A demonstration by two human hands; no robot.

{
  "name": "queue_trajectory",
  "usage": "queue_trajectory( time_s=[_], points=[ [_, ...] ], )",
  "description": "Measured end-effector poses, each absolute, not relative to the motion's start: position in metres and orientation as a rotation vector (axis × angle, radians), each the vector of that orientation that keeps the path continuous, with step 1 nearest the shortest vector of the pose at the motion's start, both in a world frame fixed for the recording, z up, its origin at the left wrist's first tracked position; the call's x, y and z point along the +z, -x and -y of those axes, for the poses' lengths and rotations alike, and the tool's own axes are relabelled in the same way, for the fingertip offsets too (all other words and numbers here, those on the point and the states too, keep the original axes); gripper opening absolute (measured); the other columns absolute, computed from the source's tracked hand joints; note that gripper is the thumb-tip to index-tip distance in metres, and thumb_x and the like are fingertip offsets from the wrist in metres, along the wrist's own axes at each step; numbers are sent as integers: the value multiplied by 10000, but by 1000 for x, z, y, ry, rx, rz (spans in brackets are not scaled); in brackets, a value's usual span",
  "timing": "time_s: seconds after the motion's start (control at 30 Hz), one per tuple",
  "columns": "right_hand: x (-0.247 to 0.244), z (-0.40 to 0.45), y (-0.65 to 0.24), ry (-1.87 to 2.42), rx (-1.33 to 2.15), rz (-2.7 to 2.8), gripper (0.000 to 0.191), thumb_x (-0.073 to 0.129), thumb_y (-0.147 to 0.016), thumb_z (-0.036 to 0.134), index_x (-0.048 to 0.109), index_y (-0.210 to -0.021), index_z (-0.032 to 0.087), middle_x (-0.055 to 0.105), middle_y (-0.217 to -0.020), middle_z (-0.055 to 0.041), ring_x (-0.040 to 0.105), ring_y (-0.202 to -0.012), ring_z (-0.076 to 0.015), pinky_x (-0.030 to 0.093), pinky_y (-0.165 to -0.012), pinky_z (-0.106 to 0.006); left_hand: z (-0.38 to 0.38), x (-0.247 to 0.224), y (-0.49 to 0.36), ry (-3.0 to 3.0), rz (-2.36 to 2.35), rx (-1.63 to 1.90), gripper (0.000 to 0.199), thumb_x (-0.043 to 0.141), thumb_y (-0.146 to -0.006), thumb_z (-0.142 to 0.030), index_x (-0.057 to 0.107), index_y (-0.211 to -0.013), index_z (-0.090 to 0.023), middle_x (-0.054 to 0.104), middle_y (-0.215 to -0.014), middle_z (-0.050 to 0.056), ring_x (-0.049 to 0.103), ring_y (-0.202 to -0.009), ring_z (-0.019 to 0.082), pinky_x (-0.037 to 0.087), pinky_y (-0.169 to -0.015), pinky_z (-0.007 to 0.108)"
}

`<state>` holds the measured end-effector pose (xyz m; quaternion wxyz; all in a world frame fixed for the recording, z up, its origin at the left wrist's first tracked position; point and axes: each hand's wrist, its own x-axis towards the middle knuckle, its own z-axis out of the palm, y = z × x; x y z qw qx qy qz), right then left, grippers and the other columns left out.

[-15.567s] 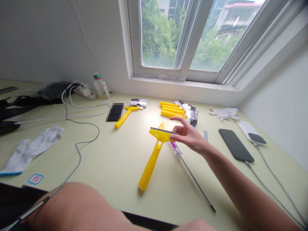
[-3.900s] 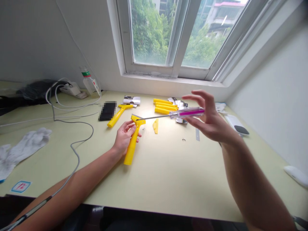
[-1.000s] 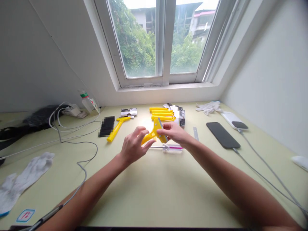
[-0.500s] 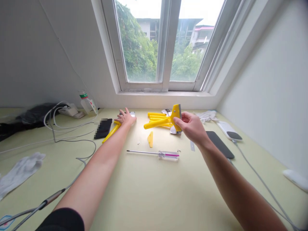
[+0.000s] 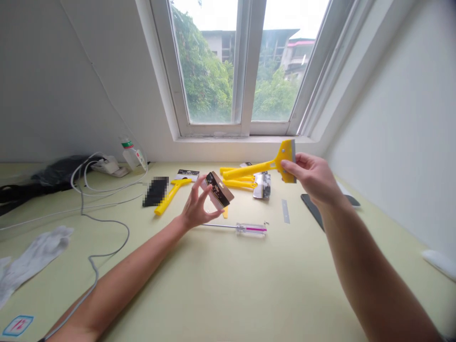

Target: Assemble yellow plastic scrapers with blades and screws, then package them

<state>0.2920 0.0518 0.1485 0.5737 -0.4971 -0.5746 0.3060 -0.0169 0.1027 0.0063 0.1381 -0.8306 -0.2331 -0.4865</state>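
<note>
My left hand (image 5: 194, 209) grips a folded packaging card (image 5: 218, 191) by its edges, black and brown with a hang hole, raised above the table. In my right hand (image 5: 317, 178), fingers pinch the wide head of a yellow scraper (image 5: 285, 161), its grey blade edge facing right and its handle pointing left. Behind the card a small yellow plate (image 5: 225, 213) is partly hidden. A clear-handled screwdriver (image 5: 251, 229) lies nearer to me, its tip behind my left hand. Tiny screws (image 5: 266, 223) sit by its handle, and a flat metal blade (image 5: 285, 211) lies to the right.
Several yellow scrapers (image 5: 239, 183) lie at the back beside a packet (image 5: 262, 185). Another yellow scraper (image 5: 167, 199) rests at left near a second packet (image 5: 188, 175) and a blurred-out dark object (image 5: 155, 192). Cables (image 5: 107, 256), a bottle (image 5: 131, 156) and a white glove (image 5: 39, 256) occupy the left.
My left hand has picked up a packaging card from the back left and brought it toward the middle. My right hand has moved right and slightly up with the scraper.
</note>
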Motion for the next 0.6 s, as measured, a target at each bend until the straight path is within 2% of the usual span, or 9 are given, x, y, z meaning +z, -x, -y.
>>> queue_trajectory(
  time_s=[0.2,0.4,0.6],
  points=[
    [147,-42,-279,1256,831,1573,308,748,-739,452,640,-759,164,613,-676,-5,543,-589,-107,415,-519,-234,-86,12,8,2437,497,-1495,1166,841,-654,-391,92,-1545,-334,181,-1535,172,315,-1400,410,384,-1065,625],
    [134,-52,-266,1196,996,1599,381,768,-699,497,650,-799,148,645,-714,-19,564,-612,-120,427,-553,-248,-84,18,5,2536,473,-1341,1051,798,-698,-419,151,-1525,-377,176,-1547,146,308,-1403,430,398,-1047,654],
    [132,-60,-278,1203,1021,1525,392,783,-682,496,677,-817,143,638,-708,-23,549,-595,-114,429,-539,-246,-83,28,6,2560,536,-1233,1072,765,-733,-441,49,-1531,-410,98,-1575,137,250,-1431,427,383,-1068,637]
  ],
)
